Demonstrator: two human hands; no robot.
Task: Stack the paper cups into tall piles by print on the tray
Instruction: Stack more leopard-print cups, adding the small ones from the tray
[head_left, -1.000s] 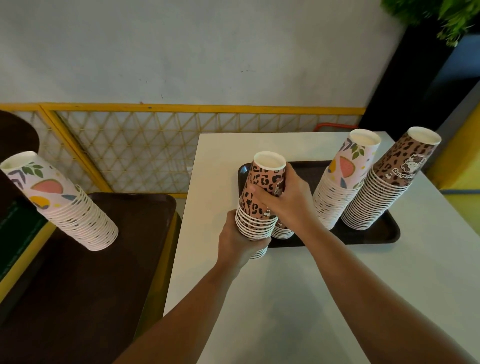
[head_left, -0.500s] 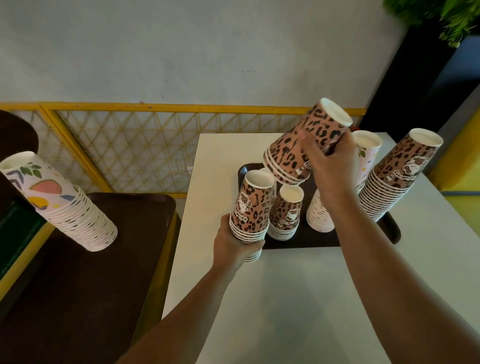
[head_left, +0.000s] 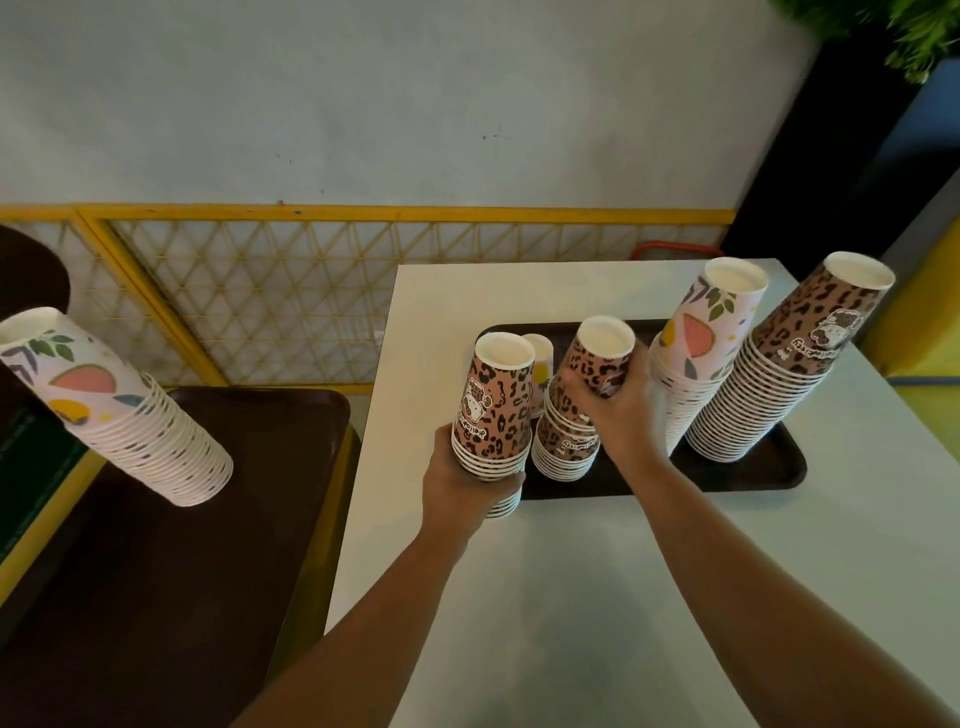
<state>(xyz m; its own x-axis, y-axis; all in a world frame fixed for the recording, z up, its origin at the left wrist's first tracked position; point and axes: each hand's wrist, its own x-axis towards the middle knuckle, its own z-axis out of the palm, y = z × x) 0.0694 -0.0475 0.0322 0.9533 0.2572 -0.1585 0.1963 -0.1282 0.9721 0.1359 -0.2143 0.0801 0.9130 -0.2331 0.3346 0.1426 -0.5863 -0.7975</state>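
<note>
A dark tray (head_left: 769, 470) lies on the white table. My left hand (head_left: 460, 480) grips the lower part of a short leopard-print cup stack (head_left: 496, 410) at the tray's near left corner. My right hand (head_left: 615, 408) is closed around a second leopard-print stack (head_left: 576, 415) standing upside down on the tray just to the right. Behind them a small fruit-print cup (head_left: 540, 364) peeks out. Further right stand a tall fruit-print pile (head_left: 701, 353) and a tall leopard-print pile (head_left: 779, 379), both leaning right.
Another tall fruit-print pile (head_left: 114, 415) stands on a brown tray (head_left: 208, 545) on the lower surface to the left. A yellow lattice fence (head_left: 311, 291) runs behind. White table (head_left: 597, 597) surface extends in front of the tray.
My right hand lifted the upper leopard-print cups off the left-hand stack, swung them up and right, then brought them down onto the small leopard stack on the tray. The left hand stayed put.
</note>
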